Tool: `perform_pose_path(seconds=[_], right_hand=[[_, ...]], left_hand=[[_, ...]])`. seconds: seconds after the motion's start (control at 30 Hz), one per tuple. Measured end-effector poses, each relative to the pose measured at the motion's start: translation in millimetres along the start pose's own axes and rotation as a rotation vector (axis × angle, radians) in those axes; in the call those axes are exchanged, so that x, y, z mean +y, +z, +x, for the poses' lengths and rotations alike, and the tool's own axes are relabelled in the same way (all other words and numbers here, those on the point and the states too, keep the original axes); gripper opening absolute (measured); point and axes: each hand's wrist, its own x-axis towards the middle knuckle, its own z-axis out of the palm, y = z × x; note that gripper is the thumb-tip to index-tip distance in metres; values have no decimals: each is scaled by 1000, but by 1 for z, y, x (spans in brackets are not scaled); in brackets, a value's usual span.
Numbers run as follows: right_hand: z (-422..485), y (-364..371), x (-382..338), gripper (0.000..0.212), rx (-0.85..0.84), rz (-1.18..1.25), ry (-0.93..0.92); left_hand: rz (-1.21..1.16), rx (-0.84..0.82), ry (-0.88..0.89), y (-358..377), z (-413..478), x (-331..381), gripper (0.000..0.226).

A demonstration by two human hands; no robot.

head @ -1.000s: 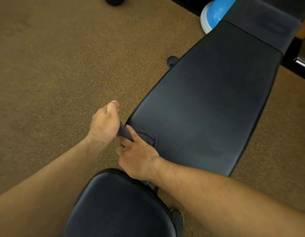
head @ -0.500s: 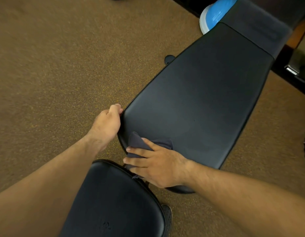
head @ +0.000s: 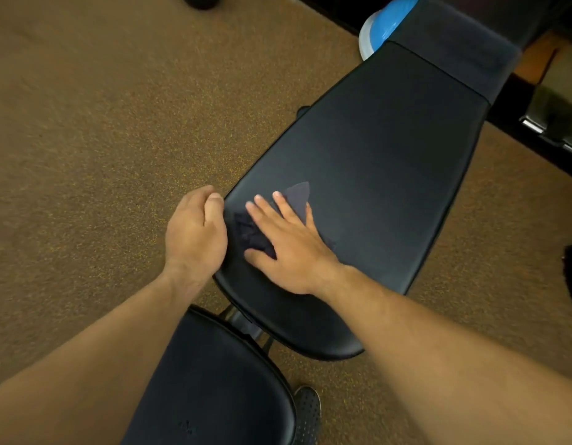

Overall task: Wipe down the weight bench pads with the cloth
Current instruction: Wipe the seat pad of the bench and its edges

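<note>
Floor (head: 101, 139) of brown speckled rubber fills the left and the right of the view. Across it, from near centre to far right, runs the long pad (head: 374, 149), black and smooth. The seat pad (head: 214, 380) lies nearest, apart from the long pad by a small gap.

The right grip (head: 288, 245) lies flat on the near left part of the long pad, fingers straight and a little spread, and it presses the cloth (head: 297, 197) down. The cloth is dark and crumpled, and one corner of it sticks out past the fingertips. The left grip (head: 195, 229) is curled into a fist against the left edge of the same pad (whether it clasps the rim I cannot tell).

I judge the wiping is only at its start. The cloth sits at the near end, no wet streak shows, and the far stretch of the long pad and all the seat pad are left to do.
</note>
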Motion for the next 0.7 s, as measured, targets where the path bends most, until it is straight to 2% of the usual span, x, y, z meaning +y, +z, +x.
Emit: perform_pose_path(seconds=[0.07, 0.1, 0.2, 0.27, 0.33, 0.4, 0.47, 0.57, 0.63, 0.7], right_hand=[[-9, -16, 3, 69, 95, 251, 15], [-17, -24, 9, 64, 180, 281, 28], [-50, -40, 44, 46, 403, 177, 166], [-79, -40, 75, 44, 514, 119, 359], [-104, -38, 101, 51, 630, 156, 577], [-117, -34, 115, 63, 696, 317, 783], [-118, -27, 126, 69, 670, 596, 924], [-113, -13, 137, 47, 706, 1047, 868], [-111, -11, 142, 31, 741, 1178, 817], [-113, -13, 146, 28, 724, 1245, 776]], left_hand=[[70, -16, 171, 10, -15, 7, 44], [122, -67, 247, 17, -21, 9, 48], [350, -259, 412, 40, -35, 11, 65], [510, -358, 414, 55, -40, 17, 70], [622, -375, 396, 70, -42, 23, 73], [689, -343, 386, 81, -43, 28, 73], [718, -320, 369, 91, -44, 33, 71], [720, -306, 382, 110, -45, 45, 71], [723, -321, 437, 127, -49, 58, 72], [728, -360, 522, 143, -57, 70, 71]])
